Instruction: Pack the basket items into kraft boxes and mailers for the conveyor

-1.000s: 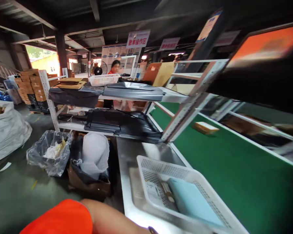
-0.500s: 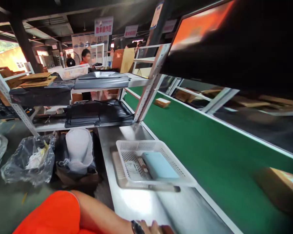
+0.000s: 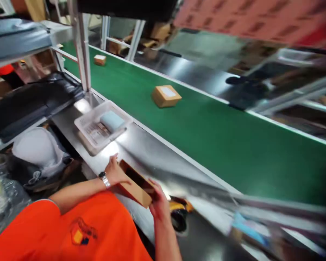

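Note:
My left hand [image 3: 115,173], with a watch on its wrist, grips the left end of a small open cardboard box [image 3: 137,192]. Its thumb lies along the near wall. At the other end my right hand [image 3: 159,199] is closed round the box's right side. The box is tilted, its opening faces up, and its inside looks dark. Beyond my left hand, on the metal bench, stands a white plastic basket [image 3: 93,143] holding a light-blue package [image 3: 112,120] and small items. Close to my right hand is a blurred yellow-and-black object [image 3: 180,212], perhaps a tape dispenser.
A green conveyor belt [image 3: 206,134] runs behind the metal bench [image 3: 149,143], carrying a cardboard parcel [image 3: 166,97] and a smaller one [image 3: 100,60]. Shelving with black bags [image 3: 29,101] stands left. Below it is a white foam roll [image 3: 39,146]. Blurred items lie lower right.
My view has swung right and down, so the basket appears farther left. Both hands are now visible on the open cardboard box; before, only the left arm and part of its hand showed.

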The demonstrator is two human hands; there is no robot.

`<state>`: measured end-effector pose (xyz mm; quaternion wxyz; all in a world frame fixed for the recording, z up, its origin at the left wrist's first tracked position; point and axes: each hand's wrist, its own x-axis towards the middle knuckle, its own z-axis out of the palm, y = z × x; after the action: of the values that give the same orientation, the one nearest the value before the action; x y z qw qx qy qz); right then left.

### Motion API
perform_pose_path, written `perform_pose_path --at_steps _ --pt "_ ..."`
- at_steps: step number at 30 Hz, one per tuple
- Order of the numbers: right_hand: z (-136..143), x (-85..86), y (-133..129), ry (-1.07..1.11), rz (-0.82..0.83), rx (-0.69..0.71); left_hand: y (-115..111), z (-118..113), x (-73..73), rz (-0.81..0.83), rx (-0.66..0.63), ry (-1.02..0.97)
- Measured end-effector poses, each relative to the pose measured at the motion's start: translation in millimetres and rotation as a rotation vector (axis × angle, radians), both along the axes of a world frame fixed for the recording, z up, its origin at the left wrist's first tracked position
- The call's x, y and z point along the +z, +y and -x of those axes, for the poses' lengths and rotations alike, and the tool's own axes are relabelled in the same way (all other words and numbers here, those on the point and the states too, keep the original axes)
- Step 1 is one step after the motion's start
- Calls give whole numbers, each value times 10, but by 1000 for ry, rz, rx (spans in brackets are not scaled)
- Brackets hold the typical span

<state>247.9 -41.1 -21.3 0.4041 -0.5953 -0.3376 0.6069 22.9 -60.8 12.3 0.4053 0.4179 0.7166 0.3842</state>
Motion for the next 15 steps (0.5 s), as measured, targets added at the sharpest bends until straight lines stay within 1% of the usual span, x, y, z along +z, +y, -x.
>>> perform_pose_path --at_steps 1,3,5,6,7,9,12,14,15 --pt "-119 11 -133 23 52 -42 17 26 -24 15 16 0" --pt "-194 19 -293 77 94 -78 59 58 -86 61 9 -32" --pt "-167 -16 -333 85 72 -57 100 80 -122 122 -57 -60" --pt "-155 -52 -330 45 51 -46 124 91 -124 136 -104 -66" --pt "-162 -100 -324 -28 31 -53 151 103 -117 138 -149 -69" --pt "-250 -219 -332 -238 9 -124 213 125 -84 116 -207 -50" --pt "-535 -403 -433 -543 29 -304 310 146 -26 63 -259 11" --pt "-741 -506 -531 -685 59 -403 366 157 -4 52 -302 31" --pt "-826 -554 -575 -747 67 -430 392 161 -2 52 -327 30"
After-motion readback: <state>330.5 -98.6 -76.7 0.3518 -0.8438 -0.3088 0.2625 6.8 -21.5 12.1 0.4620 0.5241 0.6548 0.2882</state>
